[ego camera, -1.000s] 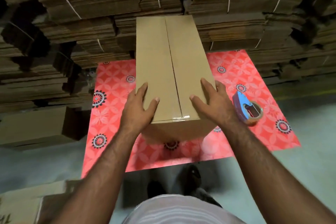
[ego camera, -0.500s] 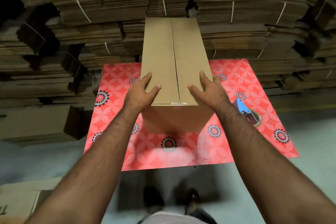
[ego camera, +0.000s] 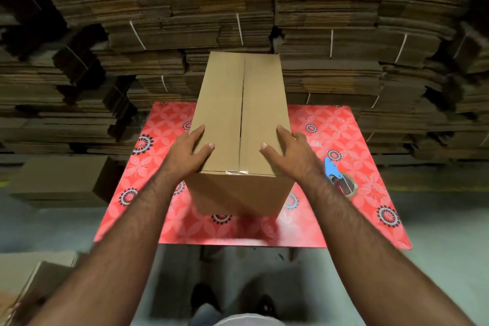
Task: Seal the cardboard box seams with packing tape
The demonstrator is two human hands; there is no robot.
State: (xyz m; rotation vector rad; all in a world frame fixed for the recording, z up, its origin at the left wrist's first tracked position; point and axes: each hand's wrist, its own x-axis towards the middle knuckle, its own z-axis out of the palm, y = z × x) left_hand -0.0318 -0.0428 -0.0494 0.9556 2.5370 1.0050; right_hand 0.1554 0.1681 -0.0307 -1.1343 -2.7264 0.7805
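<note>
A tall cardboard box [ego camera: 222, 103] stands on a red patterned mat [ego camera: 352, 137], its top flaps closed along a centre seam. A short strip of clear tape [ego camera: 236, 172] crosses the seam's near end. My left hand [ego camera: 188, 151] grips the box's near left top edge, thumb on top and fingers over the side. On the near right top edge my right hand [ego camera: 287, 152] holds it the same way. A blue tape dispenser [ego camera: 340, 178] lies on the mat just right of my right wrist, partly hidden by the forearm.
Bundled stacks of flat cardboard [ego camera: 344, 61] wall off the back and both sides. A closed box [ego camera: 60, 180] sits on the floor at the left, and more flat cardboard [ego camera: 31, 280] lies at the near left. My feet stand on the grey floor [ego camera: 436, 219] before the mat.
My view has risen and pulled back, so the box and mat look farther off. Both hands have stayed on the box's near top corners. The dispenser has not moved.
</note>
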